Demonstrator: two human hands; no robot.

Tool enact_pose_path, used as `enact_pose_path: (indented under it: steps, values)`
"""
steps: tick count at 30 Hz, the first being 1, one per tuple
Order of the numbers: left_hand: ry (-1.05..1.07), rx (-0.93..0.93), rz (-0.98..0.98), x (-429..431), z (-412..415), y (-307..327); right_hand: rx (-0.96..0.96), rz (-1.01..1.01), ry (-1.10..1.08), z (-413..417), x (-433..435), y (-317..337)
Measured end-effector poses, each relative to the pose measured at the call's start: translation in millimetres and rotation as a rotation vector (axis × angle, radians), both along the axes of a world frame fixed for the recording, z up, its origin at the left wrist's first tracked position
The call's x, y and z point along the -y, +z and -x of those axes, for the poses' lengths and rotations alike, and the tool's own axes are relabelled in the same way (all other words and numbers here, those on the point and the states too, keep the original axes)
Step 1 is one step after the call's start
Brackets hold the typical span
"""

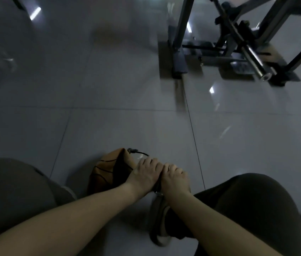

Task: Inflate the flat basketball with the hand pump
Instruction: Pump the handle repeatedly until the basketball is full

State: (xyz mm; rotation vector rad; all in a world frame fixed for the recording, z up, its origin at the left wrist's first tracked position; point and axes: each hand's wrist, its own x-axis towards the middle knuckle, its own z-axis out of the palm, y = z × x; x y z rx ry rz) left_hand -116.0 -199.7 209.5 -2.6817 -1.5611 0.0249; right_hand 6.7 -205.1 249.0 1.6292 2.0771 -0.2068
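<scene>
An orange basketball (107, 169) with black seams lies caved in on the tiled floor between my knees. A thin black hose (139, 152) runs from its top toward my hands. My left hand (143, 173) and my right hand (175, 177) sit side by side, fingers curled round the hand pump's handle, which they almost wholly hide. A small piece of the pump (157, 191) shows under my wrists. The pump's barrel is hidden.
My shoe (160, 228) stands on the floor below my right wrist; my knees frame the bottom left and right. A metal exercise frame (238, 48) with a steel bar stands at the back right. Glossy grey floor tiles (109, 108) stretch ahead.
</scene>
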Motion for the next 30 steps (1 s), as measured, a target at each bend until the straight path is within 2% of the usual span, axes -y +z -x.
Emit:
enact_pose_path:
  steps: [2, 6, 9, 11, 15, 23, 27, 30]
  values:
    - [-0.023, 0.002, -0.005, -3.4, 2.5, 18.1, -0.114, -0.075, 0.022, -1.7, 0.0, 18.3]
    - [0.006, 0.166, -0.199, -27.8, 12.9, 74.6, -0.286, -0.462, 0.091, -11.5, -9.5, 70.6]
    - [-0.021, 0.247, -0.340, -37.3, 18.2, 116.0, -0.328, -0.694, 0.122, -13.8, -18.1, 99.4]
    - [-0.033, 0.261, -0.367, -31.5, 17.9, 119.8, -0.324, -0.733, 0.107, -7.6, -14.1, 100.2]
    - [-0.011, 0.289, -0.318, -8.6, 12.9, 73.7, -0.259, -0.538, 0.063, 4.0, 8.0, 58.4]
    - [0.072, 0.078, -0.151, 4.0, 3.4, -1.4, -0.043, -0.196, -0.002, 5.9, 6.4, -5.2]
    - [0.041, -0.027, -0.133, 7.2, -6.5, -15.0, -0.007, -0.086, -0.048, 2.2, 5.1, -17.3]
    - [0.027, -0.036, -0.109, 0.4, -10.9, -10.1, -0.015, -0.044, -0.072, -4.5, -0.7, -12.4]
